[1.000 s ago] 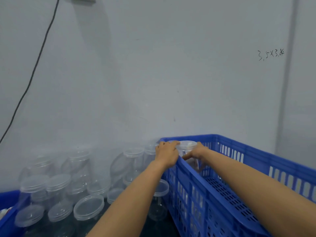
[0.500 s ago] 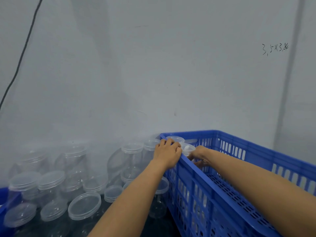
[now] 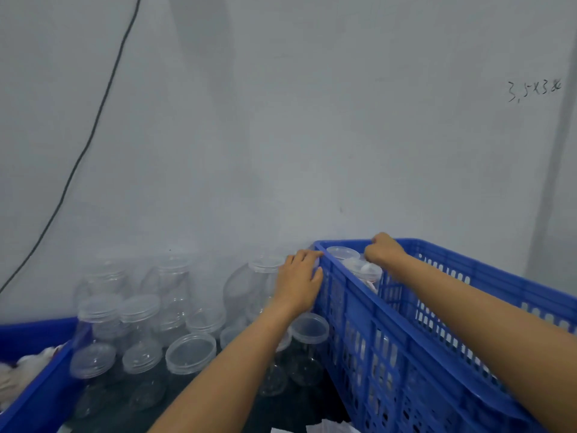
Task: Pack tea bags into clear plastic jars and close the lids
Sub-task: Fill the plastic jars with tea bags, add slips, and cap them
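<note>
Two bare forearms are stretched forward toward the far left corner of a blue slatted plastic crate, which is set against a pale grey wall. The left hand is laid over the outside of the crate's near rim, its fingers loosely bent against the blue plastic and nothing held in them. The right hand is curled over the crate's far rim at the corner; what the fingers close on cannot be told, though it seems to be the rim itself. Just inside that corner, between the two hands, two lidded clear jars are stood upright, with white contents dimly seen in the nearer one. Left of the crate, a crowd of empty clear plastic jars is gathered on a dark floor, some upright, some tipped over. At the lower left edge, a second blue bin is partly seen, with white bags inside. A black cable is hung down the wall.
</note>
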### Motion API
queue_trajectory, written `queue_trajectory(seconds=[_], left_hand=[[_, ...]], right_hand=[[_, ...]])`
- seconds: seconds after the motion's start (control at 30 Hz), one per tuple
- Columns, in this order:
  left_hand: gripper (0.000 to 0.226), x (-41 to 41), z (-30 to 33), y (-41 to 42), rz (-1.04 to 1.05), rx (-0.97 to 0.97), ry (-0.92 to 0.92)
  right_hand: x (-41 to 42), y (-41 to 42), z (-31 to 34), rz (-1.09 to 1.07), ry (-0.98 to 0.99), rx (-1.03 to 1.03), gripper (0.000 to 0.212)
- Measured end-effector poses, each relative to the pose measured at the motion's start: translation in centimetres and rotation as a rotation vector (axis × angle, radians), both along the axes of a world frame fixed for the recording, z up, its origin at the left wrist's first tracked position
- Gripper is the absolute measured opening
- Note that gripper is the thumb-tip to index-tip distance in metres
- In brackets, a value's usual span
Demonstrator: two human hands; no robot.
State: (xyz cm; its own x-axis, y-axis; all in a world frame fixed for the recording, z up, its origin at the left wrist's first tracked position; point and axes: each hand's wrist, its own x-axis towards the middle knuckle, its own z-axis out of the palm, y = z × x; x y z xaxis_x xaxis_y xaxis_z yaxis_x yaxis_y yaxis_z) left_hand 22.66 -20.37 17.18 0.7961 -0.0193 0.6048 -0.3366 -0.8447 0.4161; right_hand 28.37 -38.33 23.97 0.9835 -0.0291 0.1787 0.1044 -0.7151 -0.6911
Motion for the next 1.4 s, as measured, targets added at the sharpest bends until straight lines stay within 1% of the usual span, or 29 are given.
queue_trajectory(seconds=[0.07, 0.1, 0.17, 0.23, 0.27, 0.3, 0.33, 0.37, 0.43, 0.5, 0.63, 0.73, 0.8, 0.87, 0.9, 0.97, 1.0, 1.03, 1.1, 1.2, 1.3, 1.4], left_hand=[[0.038, -1.7, -0.6, 2.5, 0.035, -0.081, -0.038], [0.037, -2.6, -1.0, 3.8, 0.063, -0.117, -0.058], [0.034, -4.5, -1.8, 6.3, 0.116, -0.227, -0.102], [0.030, -6.3, -2.8, 8.8, 0.180, -0.368, -0.140], [0.029, -7.1, -3.5, 9.9, 0.221, -0.437, -0.154], [0.029, -7.9, -4.2, 11.1, 0.263, -0.497, -0.163], [0.028, -8.6, -5.0, 12.1, 0.306, -0.544, -0.164], [0.028, -9.3, -5.8, 13.1, 0.346, -0.572, -0.154], [0.026, -10.5, -7.5, 14.8, 0.404, -0.589, -0.103], [0.025, -11.4, -9.0, 16.1, 0.412, -0.595, -0.033], [0.034, -12.7, -10.9, 17.4, 0.299, -0.629, 0.050], [0.042, -13.2, -11.9, 17.9, 0.214, -0.630, 0.078], [0.053, -13.4, -12.7, 18.0, 0.179, -0.653, 0.090], [0.071, -13.5, -13.6, 17.9, 0.148, -0.711, 0.125], [0.081, -13.5, -14.1, 17.8, 0.131, -0.743, 0.149], [0.094, -13.4, -15.2, 17.6, 0.110, -0.808, 0.199], [0.097, -13.3, -15.7, 17.6, 0.116, -0.832, 0.229], [0.098, -13.1, -16.4, 17.6, 0.133, -0.845, 0.262], [0.096, -12.9, -17.6, 17.6, 0.159, -0.872, 0.315], [0.083, -13.0, -18.4, 17.5, 0.176, -0.894, 0.336], [0.081, -13.5, -17.7, 17.3, 0.224, -0.859, 0.227], [0.086, -14.7, -15.5, 17.1, 0.218, -0.787, 0.090]], right_hand=[[-0.6, -0.1, 0.8, -0.006, -0.028, 0.012, 0.011], [-1.0, -0.1, 1.1, -0.015, -0.036, 0.030, 0.011], [-2.2, 0.1, 1.6, -0.031, -0.051, 0.067, 0.022], [-3.7, 1.1, 2.1, -0.017, -0.116, 0.108, 0.019], [-4.5, 1.9, 2.3, 0.005, -0.149, 0.147, 0.020], [-5.5, 3.0, 2.4, 0.037, -0.166, 0.181, 0.026], [-6.5, 4.5, 2.4, 0.084, -0.156, 0.220, 0.028], [-7.6, 6.1, 2.2, 0.139, -0.129, 0.265, 0.025], [-9.7, 9.8, 1.5, 0.257, 0.011, 0.340, 0.018], [-11.3, 13.1, -0.3, 0.331, 0.178, 0.345, 0.018], [-13.0, 17.6, -5.2, 0.414, 0.436, 0.416, 0.018], [-13.5, 19.8, -8.5, 0.405, 0.537, 0.460, 0.016], [-13.7, 20.7, -10.2, 0.380, 0.546, 0.458, 0.022], [-13.6, 21.3, -11.7, 0.334, 0.524, 0.463, 0.035], [-13.6, 21.6, -12.3, 0.304, 0.515, 0.483, 0.039], [-13.5, 22.1, -13.7, 0.258, 0.523, 0.541, 0.036], [-13.5, 22.3, -14.3, 0.250, 0.532, 0.569, 0.033], [-13.6, 22.6, -14.8, 0.248, 0.543, 0.589, 0.030], [-13.9, 22.9, -15.8, 0.265, 0.563, 0.575, 0.033], [-14.5, 23.4, -16.5, 0.303, 0.564, 0.545, 0.038], [-15.0, 23.5, -16.0, 0.332, 0.503, 0.568, 0.033], [-15.8, 23.0, -14.1, 0.406, 0.440, 0.549, 0.031]])
